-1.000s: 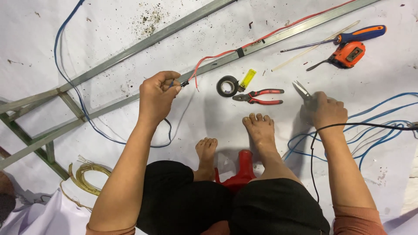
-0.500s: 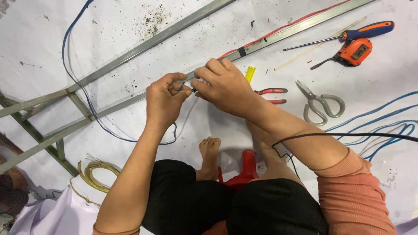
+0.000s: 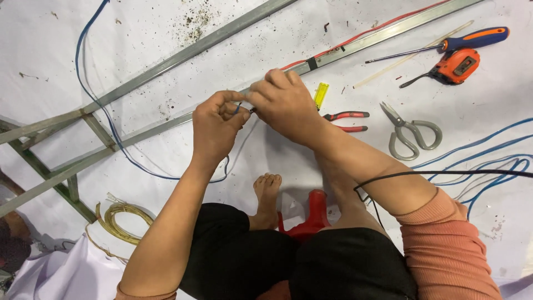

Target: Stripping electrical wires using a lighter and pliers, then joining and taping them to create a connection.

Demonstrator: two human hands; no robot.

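hands meet over a thin wire

a white sheet (image 3: 166, 33) covered the floor, speckled with dark crumbs near the upper middle of the frame. at the centre, the left hand (image 3: 215, 125) and the right hand (image 3: 286, 105) met fingertip to fingertip, both curled tight and pinching the end of a thin blue wire (image 3: 97, 103) just above a long metal rail (image 3: 355, 47) that ran diagonally to the upper right. the wire looped away to the upper left. right of the hands lay red-handled pliers (image 3: 347, 120), then grey scissors (image 3: 411, 133); a screwdriver (image 3: 444, 44) and an orange tape measure (image 3: 458, 65) sat upper right. a yellowish coil (image 3: 122, 219) rested lower left.
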